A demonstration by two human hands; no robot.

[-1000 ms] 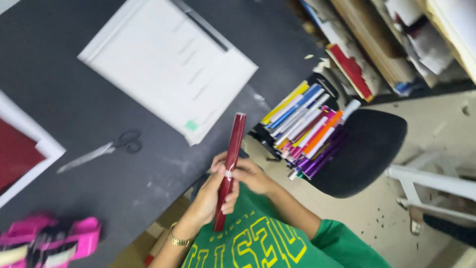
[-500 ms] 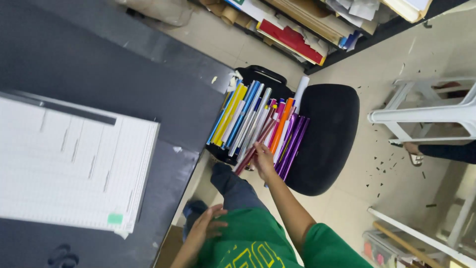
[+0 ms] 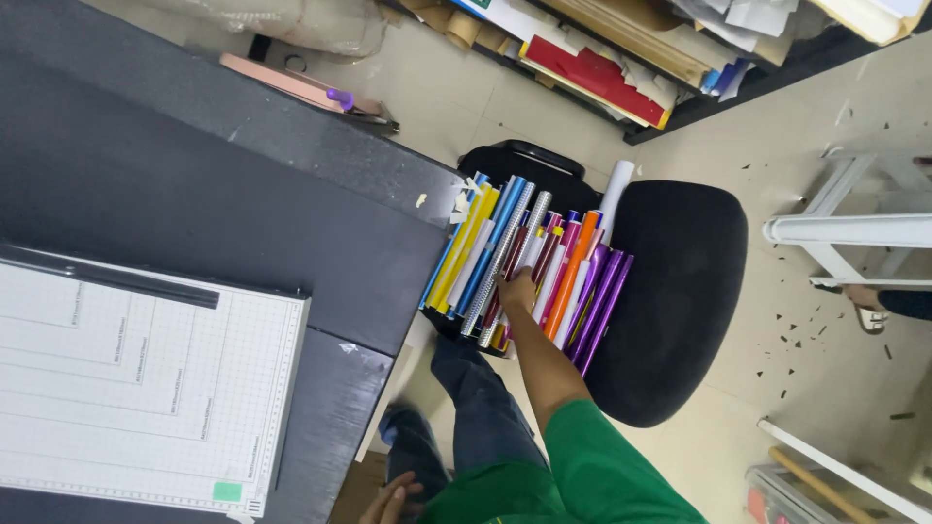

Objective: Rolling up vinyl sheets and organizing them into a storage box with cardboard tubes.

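On the black round seat of the office chair (image 3: 680, 291), from the head view, I see my right hand (image 3: 515, 291) resting on the bundle of coloured foil rolls (image 3: 529, 267), fingers curled among the dark red rolls; whether they pinch one I cannot tell. I judge it best to pull along the roll's length, so the neighbours stay. The dark grey table edge (image 3: 427, 281) is just beside; open floor lies right. My left hand (image 3: 390, 503) rests low, fingers loose.
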